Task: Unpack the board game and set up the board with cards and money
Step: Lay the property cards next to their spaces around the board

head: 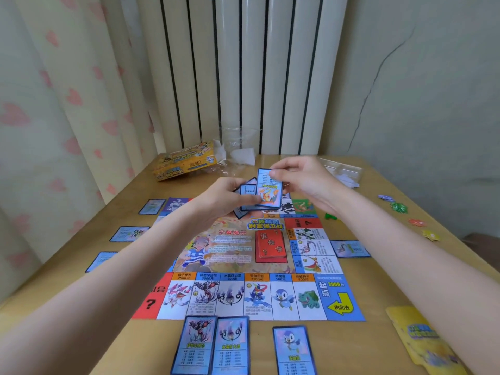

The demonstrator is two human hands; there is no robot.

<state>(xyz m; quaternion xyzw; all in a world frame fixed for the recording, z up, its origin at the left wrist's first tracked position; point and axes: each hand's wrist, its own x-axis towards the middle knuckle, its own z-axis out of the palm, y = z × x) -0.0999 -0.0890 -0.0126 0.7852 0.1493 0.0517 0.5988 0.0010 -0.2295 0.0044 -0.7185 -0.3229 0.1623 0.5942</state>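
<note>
The paper game board (243, 266) lies flat on the wooden table (378, 280). My left hand (219, 196) holds a fanned stack of blue cards (247, 197) above the board's far edge. My right hand (303, 180) pinches the top of one blue card (268, 192) with an orange creature, at the front of that stack. A red card deck (270, 246) sits on the board's centre. Blue cards lie around the board: three at the near edge (198, 345), (231, 345), (293, 350), three at the left (130, 233), one at the right (350, 248).
The yellow game box (184, 162) and clear plastic wrap (238, 147) sit at the table's far side. A clear case (343, 170) is at the far right. Small coloured tokens (416, 222) line the right edge. A yellow stack of cards (422, 339) lies near right.
</note>
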